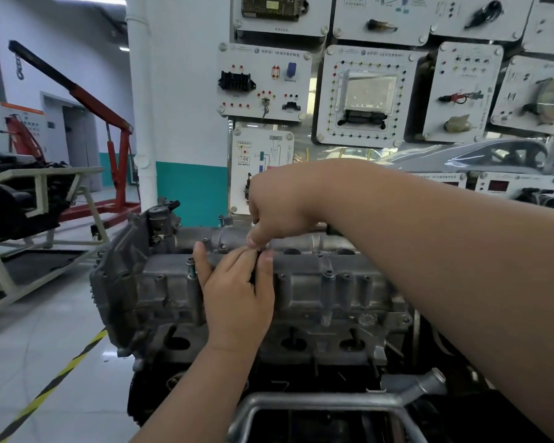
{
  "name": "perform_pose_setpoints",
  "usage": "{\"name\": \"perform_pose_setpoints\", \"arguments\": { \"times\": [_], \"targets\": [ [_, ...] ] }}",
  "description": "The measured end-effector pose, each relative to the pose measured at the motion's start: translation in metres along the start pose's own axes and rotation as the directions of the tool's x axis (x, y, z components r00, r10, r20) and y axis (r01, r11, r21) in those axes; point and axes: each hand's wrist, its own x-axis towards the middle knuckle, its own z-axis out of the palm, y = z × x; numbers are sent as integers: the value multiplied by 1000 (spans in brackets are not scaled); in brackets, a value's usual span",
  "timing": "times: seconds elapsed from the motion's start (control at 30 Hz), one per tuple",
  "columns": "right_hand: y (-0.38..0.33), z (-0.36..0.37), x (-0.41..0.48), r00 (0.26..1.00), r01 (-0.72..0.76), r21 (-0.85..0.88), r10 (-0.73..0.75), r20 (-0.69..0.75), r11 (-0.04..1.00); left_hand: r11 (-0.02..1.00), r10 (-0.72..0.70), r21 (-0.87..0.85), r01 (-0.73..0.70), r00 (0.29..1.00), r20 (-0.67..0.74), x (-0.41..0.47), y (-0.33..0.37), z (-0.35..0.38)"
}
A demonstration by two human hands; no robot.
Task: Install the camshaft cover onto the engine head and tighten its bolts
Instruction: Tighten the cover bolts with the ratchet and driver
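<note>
workshop bay, glossy pale floor (45,346) with a yellow-black striped tape (55,382) running off to the lower left. white pillar (141,123) with a teal band behind the hands, wall of white training panels (264,79) above and to the right of them. red engine crane (115,155) far left of the left hand, a second engine on a pale frame (13,199) further left.

head view: grey engine head (301,343) sits in the middle with the camshaft cover (314,282) seated on top of it, right under both hands. left hand (237,292) comes up from below, back of hand to the camera, lying on the near face of the cover. little finger is spread out to the left, and thumb and forefinger are pinched together on a small dark part (261,250) at the cover's top edge. right hand (279,206) reaches in from the right, just above the left hand, fingers curled down. its thumb tip meets the same small dark part, so the two hands touch there. can't tell if that part is a bolt, too small and mostly covered.

one bolt (191,266) stands raised out of its hole, just left of the left little finger. another raised bolt (220,219) is on the far edge, left of the right hand. a silver pipe frame (333,402) lies below the left wrist, nearest the camera.
</note>
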Motion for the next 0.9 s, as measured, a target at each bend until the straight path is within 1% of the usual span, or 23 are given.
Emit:
{"name": "perform_pose_setpoints", "arguments": {
  "times": [0.13,0.27,0.37,0.4,0.43,0.47,0.53,0.57,0.6,0.7,0.83,0.9],
  "targets": [
    [7,5,0,998,56,87,-52,-44,995,999,-34,-13,34,999,8,1,1,0],
    [4,9,4,997,4,147,7,-71,989,998,-56,26,55,997,46,1,4,-2],
    [-3,10,5,999,-32,139,36,-26,990,996,-31,89,27,998,51,0,2,1],
    [-7,10,6,1000,-24,124,27,-17,992,993,-77,97,70,995,66,-1,4,1],
    [-11,9,8,1000,-14,108,16,-19,994,988,-145,78,136,982,118,-2,3,3],
    [-14,9,9,1000,-7,96,10,-25,995,984,-178,50,172,973,149,-2,5,3],
    [-16,6,13,999,-14,87,16,-28,996,979,-192,-39,199,973,126,-1,9,4],
    [-14,4,14,999,-31,112,32,-13,993,971,-210,-93,222,970,121,1,11,2],
    [-11,3,15,999,-45,145,44,12,988,973,-198,-101,210,973,117,3,12,3],
    [2,3,12,999,-37,188,31,32,981,998,-58,44,55,995,76,2,4,6],
    [16,6,10,999,5,141,1,-42,990,997,-65,43,63,996,58,0,3,7],
    [16,7,10,998,18,135,-9,-65,991,999,-36,42,34,998,59,0,3,6]
  ]
}}
